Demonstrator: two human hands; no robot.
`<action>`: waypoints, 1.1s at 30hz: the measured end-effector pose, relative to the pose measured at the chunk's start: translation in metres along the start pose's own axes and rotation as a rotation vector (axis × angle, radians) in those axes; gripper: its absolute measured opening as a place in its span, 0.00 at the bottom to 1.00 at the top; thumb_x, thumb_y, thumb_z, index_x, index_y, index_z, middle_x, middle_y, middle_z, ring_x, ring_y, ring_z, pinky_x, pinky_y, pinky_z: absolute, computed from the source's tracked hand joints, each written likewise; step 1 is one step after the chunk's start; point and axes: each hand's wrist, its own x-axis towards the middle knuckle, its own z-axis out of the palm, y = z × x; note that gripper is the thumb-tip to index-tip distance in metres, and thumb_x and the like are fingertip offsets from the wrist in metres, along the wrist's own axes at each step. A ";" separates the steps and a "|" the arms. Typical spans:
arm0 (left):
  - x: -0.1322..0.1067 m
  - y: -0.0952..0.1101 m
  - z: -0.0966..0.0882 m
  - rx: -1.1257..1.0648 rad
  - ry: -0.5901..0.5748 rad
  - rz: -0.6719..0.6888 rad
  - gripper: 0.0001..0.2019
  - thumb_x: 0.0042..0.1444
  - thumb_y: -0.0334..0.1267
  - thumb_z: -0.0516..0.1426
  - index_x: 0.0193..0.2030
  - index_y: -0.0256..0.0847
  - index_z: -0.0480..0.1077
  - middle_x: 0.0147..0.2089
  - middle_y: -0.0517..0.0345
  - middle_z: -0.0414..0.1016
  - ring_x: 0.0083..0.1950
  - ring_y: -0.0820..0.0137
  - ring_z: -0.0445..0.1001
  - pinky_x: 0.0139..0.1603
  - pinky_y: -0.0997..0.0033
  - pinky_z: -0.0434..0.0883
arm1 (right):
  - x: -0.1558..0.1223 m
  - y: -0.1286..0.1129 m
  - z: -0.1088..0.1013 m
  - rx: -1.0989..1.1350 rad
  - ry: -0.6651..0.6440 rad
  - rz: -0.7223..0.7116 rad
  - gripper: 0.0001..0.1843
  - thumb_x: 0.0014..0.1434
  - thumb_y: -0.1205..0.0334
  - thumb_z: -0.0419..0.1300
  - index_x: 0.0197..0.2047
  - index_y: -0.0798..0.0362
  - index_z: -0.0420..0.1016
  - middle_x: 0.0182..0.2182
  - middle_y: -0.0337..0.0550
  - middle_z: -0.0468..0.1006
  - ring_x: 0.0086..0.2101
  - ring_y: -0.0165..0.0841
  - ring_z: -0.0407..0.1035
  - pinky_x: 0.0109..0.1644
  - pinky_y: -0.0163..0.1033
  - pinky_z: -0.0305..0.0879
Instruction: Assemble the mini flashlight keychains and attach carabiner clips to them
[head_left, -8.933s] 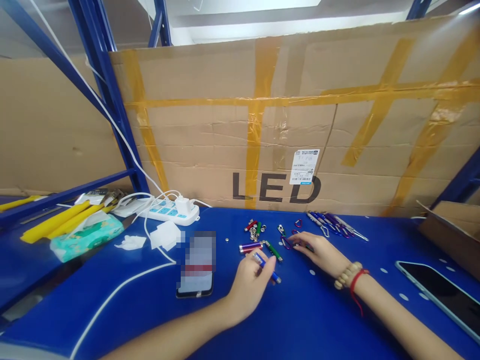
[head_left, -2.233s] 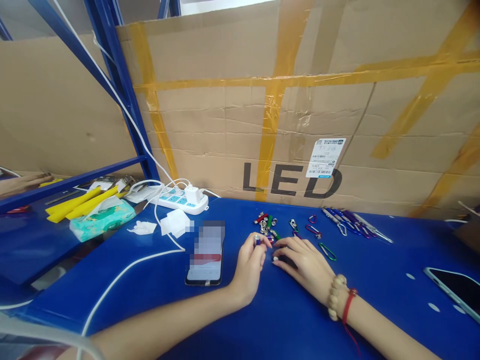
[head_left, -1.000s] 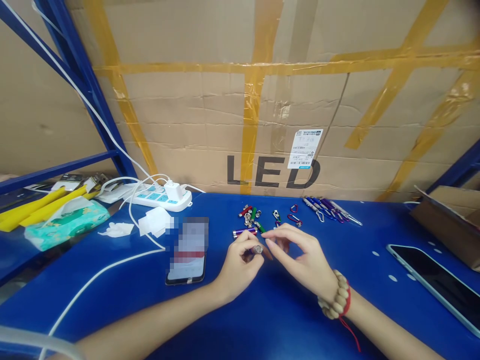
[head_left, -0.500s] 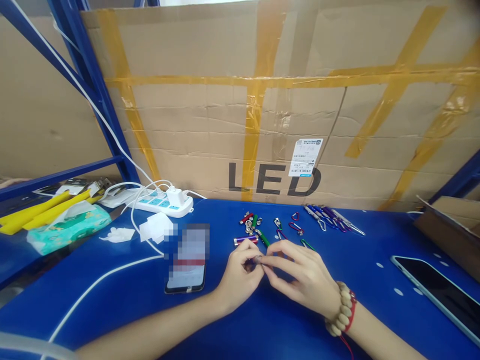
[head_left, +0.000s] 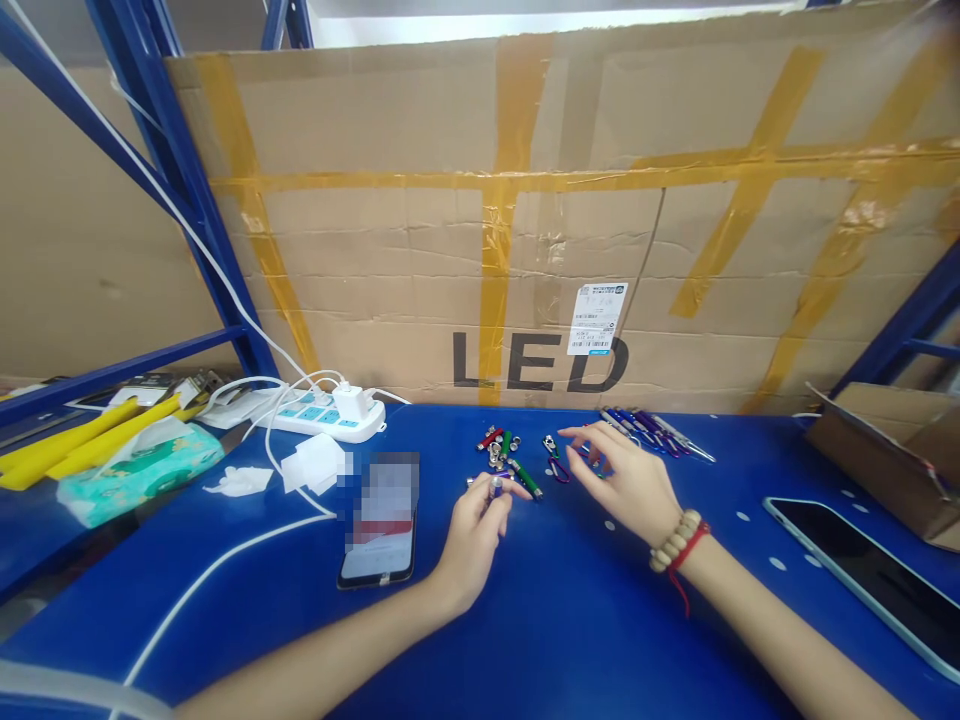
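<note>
My left hand is closed around a small metal tube with a silver end pointing up; my fingers cover most of its body. Just beyond that hand lie a green tube, a red tube and several small silver ring-like parts. My right hand hovers with fingers apart and nothing visible in them. Nearest to its fingertips are a silver clasp and a purple carabiner; other carabiners are partly hidden behind the fingers.
Several slim metal tubes with carabiners lie at the back right. A phone is left of my hands, another phone at right. A white power strip, cables, tissues and an opened cardboard box surround the blue table.
My hands have come apart. The right one has moved up and away toward the carabiners, while the left keeps the small tube, now upright. The camera view has tilted up slightly.
</note>
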 end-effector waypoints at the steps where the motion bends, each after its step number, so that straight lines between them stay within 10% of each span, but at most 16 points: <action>1: 0.000 0.000 0.000 -0.012 -0.001 -0.020 0.13 0.56 0.41 0.48 0.36 0.37 0.70 0.24 0.63 0.54 0.24 0.76 0.56 0.21 0.77 0.54 | 0.001 0.006 0.002 -0.033 -0.021 0.016 0.11 0.59 0.59 0.51 0.40 0.50 0.74 0.32 0.39 0.75 0.26 0.27 0.69 0.24 0.31 0.61; 17: -0.004 0.001 0.004 0.049 -0.017 0.050 0.24 0.59 0.46 0.45 0.18 0.36 0.70 0.26 0.56 0.61 0.24 0.75 0.58 0.20 0.76 0.53 | -0.004 0.032 0.023 -0.035 -0.429 0.051 0.13 0.57 0.59 0.50 0.37 0.49 0.76 0.35 0.44 0.76 0.35 0.34 0.71 0.37 0.38 0.68; 33: -0.006 -0.003 0.005 0.098 0.018 0.173 0.26 0.56 0.48 0.50 0.11 0.39 0.50 0.25 0.60 0.56 0.25 0.76 0.58 0.28 0.71 0.58 | -0.005 0.033 0.029 0.123 -0.493 0.086 0.21 0.59 0.47 0.46 0.40 0.47 0.77 0.38 0.46 0.76 0.36 0.38 0.72 0.39 0.43 0.70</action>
